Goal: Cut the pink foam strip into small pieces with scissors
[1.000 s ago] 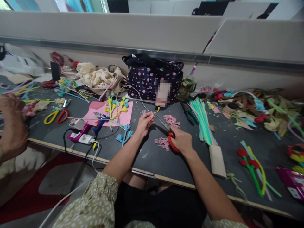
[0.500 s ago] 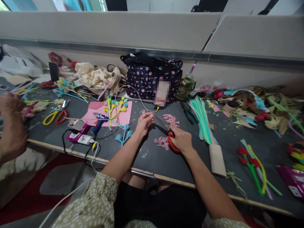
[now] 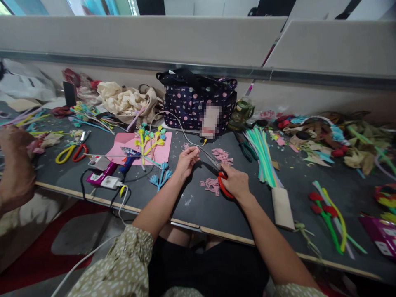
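Note:
My right hand [image 3: 236, 181] is closed round the red handles of a pair of scissors [image 3: 225, 185]. The blades point up and left, their tips close to my left hand [image 3: 188, 160]. My left fingers are pinched together; whatever they hold is too small to make out. Small cut pink pieces [image 3: 210, 185] lie in a heap left of the scissor handles. A second heap of pink pieces [image 3: 222, 156] lies beyond the blades. A few more pink bits [image 3: 186, 146] show just behind my left fingers.
A dark dotted bag [image 3: 192, 99] stands behind, with a corded phone [image 3: 212, 119] against it. Green-handled pliers [image 3: 247, 148] and pastel pipe cleaners [image 3: 262, 156] lie right. Left are a blue glue gun [image 3: 128, 159], pink sheet [image 3: 161, 148], power strip [image 3: 103, 175] and another person's hand [image 3: 14, 140].
My hands stay in nearly the same place, and the scissors' blades look slightly shifted. At far left the other person's hand has lowered a little.

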`<state>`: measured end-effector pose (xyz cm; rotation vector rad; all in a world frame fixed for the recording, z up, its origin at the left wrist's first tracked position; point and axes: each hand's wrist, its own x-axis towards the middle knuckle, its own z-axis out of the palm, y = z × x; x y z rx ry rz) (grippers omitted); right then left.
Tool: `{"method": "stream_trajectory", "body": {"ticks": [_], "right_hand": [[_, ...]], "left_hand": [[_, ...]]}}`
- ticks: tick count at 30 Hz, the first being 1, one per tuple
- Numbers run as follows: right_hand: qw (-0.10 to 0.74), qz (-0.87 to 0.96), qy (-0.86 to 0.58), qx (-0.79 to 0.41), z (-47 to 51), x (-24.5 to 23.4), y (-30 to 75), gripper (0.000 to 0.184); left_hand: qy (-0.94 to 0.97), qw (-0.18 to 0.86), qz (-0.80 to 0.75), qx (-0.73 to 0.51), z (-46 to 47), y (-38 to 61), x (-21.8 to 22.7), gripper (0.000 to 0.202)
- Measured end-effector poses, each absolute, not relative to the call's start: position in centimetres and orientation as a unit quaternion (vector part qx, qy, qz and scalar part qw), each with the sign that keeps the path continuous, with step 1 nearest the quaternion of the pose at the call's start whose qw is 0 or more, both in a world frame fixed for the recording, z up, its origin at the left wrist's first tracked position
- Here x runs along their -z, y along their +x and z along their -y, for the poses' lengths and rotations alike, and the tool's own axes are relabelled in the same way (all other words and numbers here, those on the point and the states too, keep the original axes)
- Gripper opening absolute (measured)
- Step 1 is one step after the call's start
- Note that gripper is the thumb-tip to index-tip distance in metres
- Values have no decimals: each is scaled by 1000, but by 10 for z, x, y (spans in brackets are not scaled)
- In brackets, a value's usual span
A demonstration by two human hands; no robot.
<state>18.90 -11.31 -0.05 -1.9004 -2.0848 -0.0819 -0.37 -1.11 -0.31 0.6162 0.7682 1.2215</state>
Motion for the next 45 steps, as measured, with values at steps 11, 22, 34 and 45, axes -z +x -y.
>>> {"method": "stream_trajectory", "body": {"ticks": [11,22,34,45], "right_hand": [[142,738,-659,31,113,0,189,40],[139,746,-651,18,114,-3,189,40],[136,748,-650,11,114,-2,188,40],[133,751,-646,18,114,-1,188,37]], "left_hand": [[292,713,-341,-539,13,-3,2,39],[308,707,-342,-536,10,-5,7,42],[309,700,-351,-539,11,-4,5,39],[317,697,-354,-537,12,-3,7,45]]}}
